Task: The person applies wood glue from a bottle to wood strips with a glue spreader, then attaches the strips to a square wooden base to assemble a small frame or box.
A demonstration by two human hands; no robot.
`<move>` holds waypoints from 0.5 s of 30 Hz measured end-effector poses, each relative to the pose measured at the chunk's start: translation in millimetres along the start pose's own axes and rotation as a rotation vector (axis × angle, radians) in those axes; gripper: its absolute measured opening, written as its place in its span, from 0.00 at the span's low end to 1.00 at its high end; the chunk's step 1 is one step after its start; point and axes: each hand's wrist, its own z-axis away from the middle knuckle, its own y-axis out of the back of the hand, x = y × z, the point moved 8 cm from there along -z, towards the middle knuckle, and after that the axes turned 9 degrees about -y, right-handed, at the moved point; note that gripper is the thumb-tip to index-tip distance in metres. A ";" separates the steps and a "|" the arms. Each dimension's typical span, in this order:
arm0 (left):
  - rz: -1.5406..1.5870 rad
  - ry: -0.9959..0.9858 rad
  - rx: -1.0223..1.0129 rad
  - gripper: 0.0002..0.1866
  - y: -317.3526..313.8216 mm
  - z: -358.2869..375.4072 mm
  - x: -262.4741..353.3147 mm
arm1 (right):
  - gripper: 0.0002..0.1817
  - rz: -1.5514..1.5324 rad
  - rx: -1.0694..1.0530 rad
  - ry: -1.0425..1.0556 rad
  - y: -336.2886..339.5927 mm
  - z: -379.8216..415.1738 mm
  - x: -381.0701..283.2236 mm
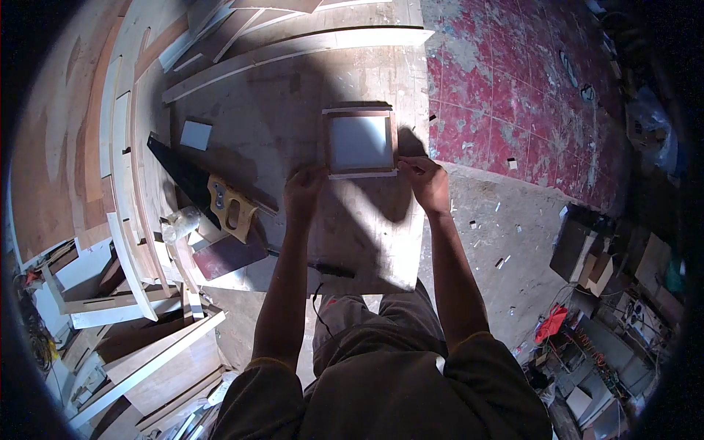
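A small, square wooden frame (394, 139) with a pale panel (359, 141) inside lies on the plywood worktop (249, 139). Its near left corner is pinched by my left hand (303, 185), whose fingertips are partly in shadow. My right hand (430, 183) has thumb and fingers closed at the near right corner. Left of the frame rests a handsaw (233, 209) with a yellowish handle and dark blade. A small white rectangular piece (196, 135) lies beyond the saw.
Long wood strips (293, 57) cross the far side of the worktop. A dark slim tool (334, 270) lies near the front edge, and a jar-like container (180, 224) stands by the saw. Offcuts (154, 367) are piled at lower left; clutter (601, 352) covers the floor at right.
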 end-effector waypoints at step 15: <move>0.096 0.015 -0.034 0.13 -4.0 0.5 -6.9 | 0.16 0.015 -0.007 -0.115 -3.7 -0.1 5.9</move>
